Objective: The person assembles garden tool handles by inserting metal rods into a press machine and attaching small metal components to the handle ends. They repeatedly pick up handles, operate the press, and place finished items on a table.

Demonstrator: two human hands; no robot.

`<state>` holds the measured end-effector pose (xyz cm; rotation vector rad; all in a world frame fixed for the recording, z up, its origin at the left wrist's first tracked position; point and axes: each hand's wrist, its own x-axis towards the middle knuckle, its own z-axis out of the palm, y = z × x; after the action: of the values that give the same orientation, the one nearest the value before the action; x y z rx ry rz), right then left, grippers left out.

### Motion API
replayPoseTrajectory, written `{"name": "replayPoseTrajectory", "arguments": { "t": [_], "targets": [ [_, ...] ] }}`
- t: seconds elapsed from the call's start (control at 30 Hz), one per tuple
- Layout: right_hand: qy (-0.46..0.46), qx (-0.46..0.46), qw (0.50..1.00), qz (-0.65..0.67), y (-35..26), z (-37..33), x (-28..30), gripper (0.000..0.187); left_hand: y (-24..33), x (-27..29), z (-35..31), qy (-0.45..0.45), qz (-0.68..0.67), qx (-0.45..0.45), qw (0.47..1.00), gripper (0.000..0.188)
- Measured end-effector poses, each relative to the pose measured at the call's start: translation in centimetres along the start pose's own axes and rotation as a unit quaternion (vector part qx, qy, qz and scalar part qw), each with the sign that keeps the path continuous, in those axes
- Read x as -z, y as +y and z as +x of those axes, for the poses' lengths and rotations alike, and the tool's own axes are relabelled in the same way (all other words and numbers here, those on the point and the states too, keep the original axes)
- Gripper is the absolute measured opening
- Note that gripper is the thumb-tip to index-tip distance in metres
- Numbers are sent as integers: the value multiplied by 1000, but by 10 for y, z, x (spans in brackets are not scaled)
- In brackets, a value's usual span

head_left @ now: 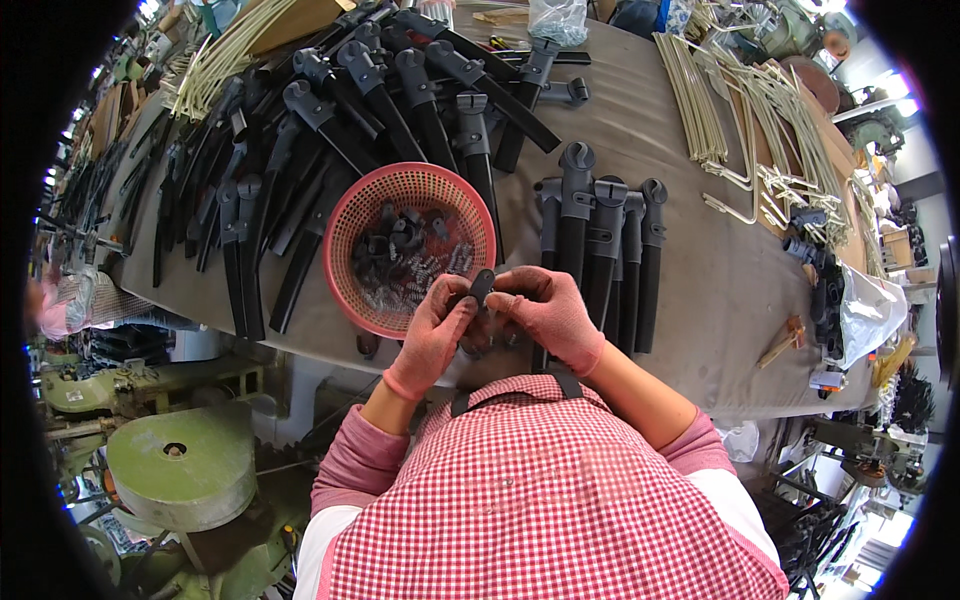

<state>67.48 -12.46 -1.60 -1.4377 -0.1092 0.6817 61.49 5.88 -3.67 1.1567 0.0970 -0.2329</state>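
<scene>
My left hand (432, 332), in a pinkish work glove, pinches a small black plastic part (483, 284) between thumb and fingers. Close against it, my right hand (556, 314), gloved the same way, has thumb and fingertips pressed together at the part's side. What those fingertips grip is too small to make out. Just beyond my left hand stands a round red plastic basket (340, 290). It holds metal springs (405, 285) and small dark plastic pieces (405, 235).
Black tubes with grey clamp heads (375, 80) lie heaped at the far left. Several more tubes (605, 235) lie beside my right hand. Bent pale metal rods (740, 140) and a clear plastic bag (868, 315) are at the right. Green machinery (180, 465) stands left of the table.
</scene>
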Motion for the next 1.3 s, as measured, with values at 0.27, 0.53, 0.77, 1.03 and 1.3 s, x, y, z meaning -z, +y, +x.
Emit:
{"name": "replayPoseTrajectory", "arguments": {
  "t": [0.27,0.53,0.77,1.03,1.3],
  "targets": [
    [27,150,929,-338,35,-10,-6,35,-58,-1,-12,61,-78,21,995,19],
    [68,27,757,-649,112,44,42,31,-73,138,21,140,781,-32,608,29],
    [-6,56,740,-670,135,71,19,27,-86,158,63,98,860,107,489,19],
    [-97,319,702,-630,88,108,-2,27,-77,154,34,176,733,-111,648,23],
    [-213,-17,635,-742,111,179,-66,83,-90,134,3,190,675,-158,695,26]
  ]
}}
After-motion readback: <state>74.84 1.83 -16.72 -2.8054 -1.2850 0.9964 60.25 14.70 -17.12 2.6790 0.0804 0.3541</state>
